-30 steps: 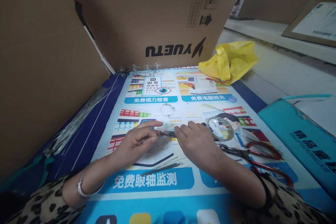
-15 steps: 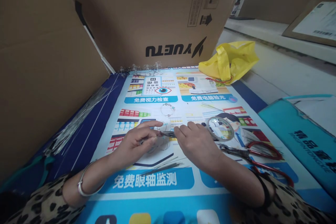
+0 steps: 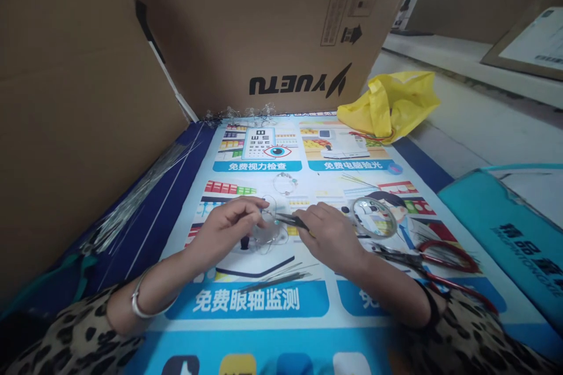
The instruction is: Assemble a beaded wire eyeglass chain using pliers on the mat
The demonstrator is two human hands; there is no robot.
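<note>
My right hand [image 3: 332, 234] is closed around dark-handled pliers [image 3: 291, 220], whose thin tips point left. Just left of those tips, my left hand [image 3: 233, 225] has its fingers bent and pinched at a thin wire piece with small beads [image 3: 269, 234]; the fingertips partly hide it. Beyond the hands lies a beaded ring [image 3: 285, 183] on the printed sheet. A round clear roll [image 3: 375, 217] rests right of my right hand, with red-handled scissors [image 3: 422, 258] nearer to me. Loose thin wires [image 3: 281, 277] lie in front of the hands.
Cardboard [image 3: 272, 29] stands behind and at left. A yellow bag [image 3: 391, 106] lies at the back right, a teal bag [image 3: 505, 234] at the right. Wire bundles [image 3: 127, 205] and a teal-handled tool [image 3: 65, 281] are at left. Wire pieces [image 3: 246, 112] line the back edge.
The pliers' tips have come away from my left fingertips, leaving a small gap. The pliers now show more fully in my right hand. The whole view has shifted slightly.
</note>
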